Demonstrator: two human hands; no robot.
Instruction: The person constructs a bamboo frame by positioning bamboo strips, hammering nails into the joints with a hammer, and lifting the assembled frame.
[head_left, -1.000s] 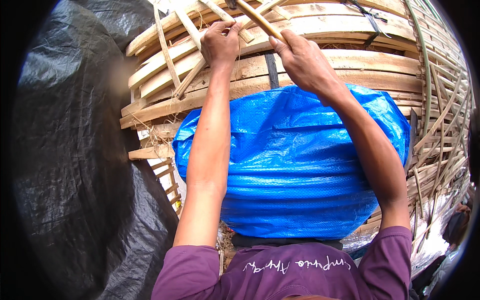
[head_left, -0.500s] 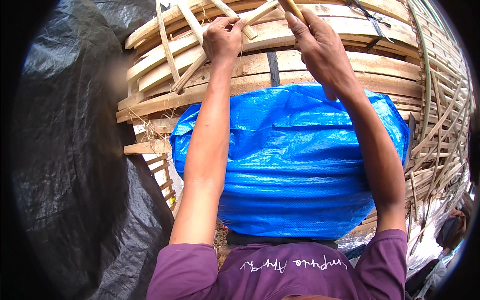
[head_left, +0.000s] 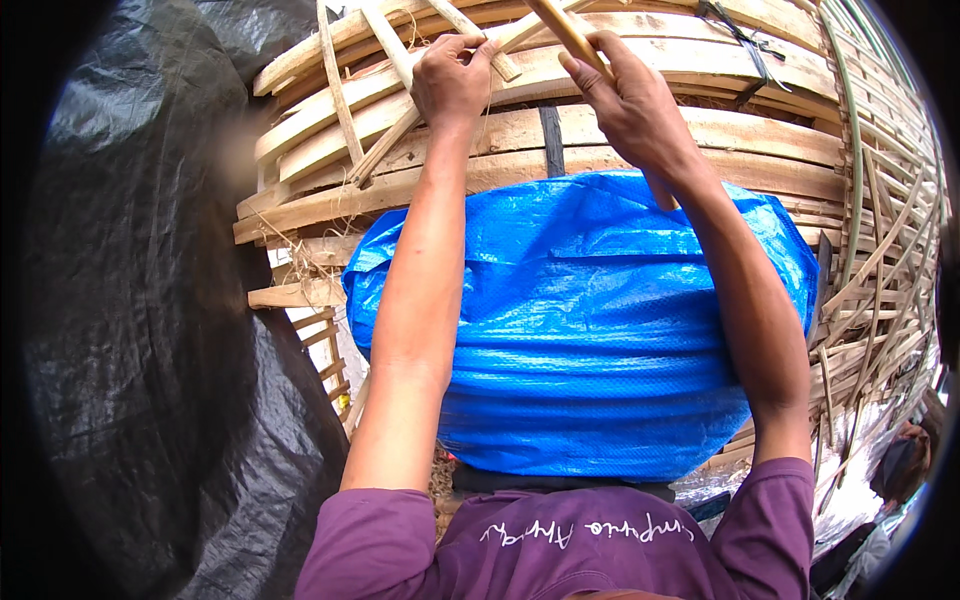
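Note:
My left hand [head_left: 455, 82] is closed in a pinch over the crossing of some thin wooden strips. One wooden strip [head_left: 388, 148] runs diagonally under it, and what the fingertips pinch is too small to make out. My right hand [head_left: 632, 105] is wrapped round a wooden handle [head_left: 570, 38]. The handle slants up and left toward the strips, and its top end lies beyond the upper edge of view. Its lower end [head_left: 661, 190] shows below my wrist. Beneath the strips lie long pale wooden slats [head_left: 520, 130] in rows.
A blue tarp-like sheet [head_left: 590, 320] covers the space between my forearms. Black plastic sheeting [head_left: 150, 300] hangs at the left. Thin woven strips [head_left: 880, 250] form a lattice at the right. A black strap [head_left: 551, 140] crosses the slats, and loose fibres [head_left: 315, 250] hang at their left ends.
My right hand has shifted slightly left and tipped the wooden handle further left, so more of it shows. My left hand keeps its pinch in almost the same place.

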